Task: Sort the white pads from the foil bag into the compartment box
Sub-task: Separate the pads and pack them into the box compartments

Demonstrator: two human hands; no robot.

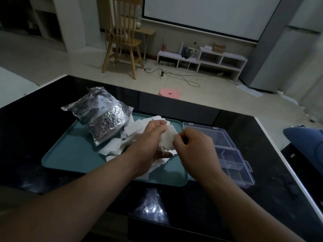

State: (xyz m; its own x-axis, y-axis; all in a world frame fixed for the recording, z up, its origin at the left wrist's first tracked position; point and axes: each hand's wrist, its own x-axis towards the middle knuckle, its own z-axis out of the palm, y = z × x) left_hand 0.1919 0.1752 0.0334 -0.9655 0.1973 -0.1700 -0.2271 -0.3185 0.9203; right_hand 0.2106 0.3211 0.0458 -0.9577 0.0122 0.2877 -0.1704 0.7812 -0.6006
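A crumpled silver foil bag (101, 116) lies on the back left of a teal tray (70, 154), with loose white pads (132, 130) spilled beside it. Over the tray's right half my left hand (153, 137) grips a stack of white pads (167, 139). My right hand (194, 147) pinches the right edge of that stack with thumb and fingers. To the right of the tray lies the clear plastic compartment box (232, 165) with its lid (209, 135) open toward the back; its compartments look empty where I can see them.
Everything rests on a glossy black table (35, 130) with a white edge. A blue object (304, 137) lies at the far right edge. On the floor beyond stand a pink stool (169, 93), a wooden chair (122, 41) and a low white shelf (201, 58).
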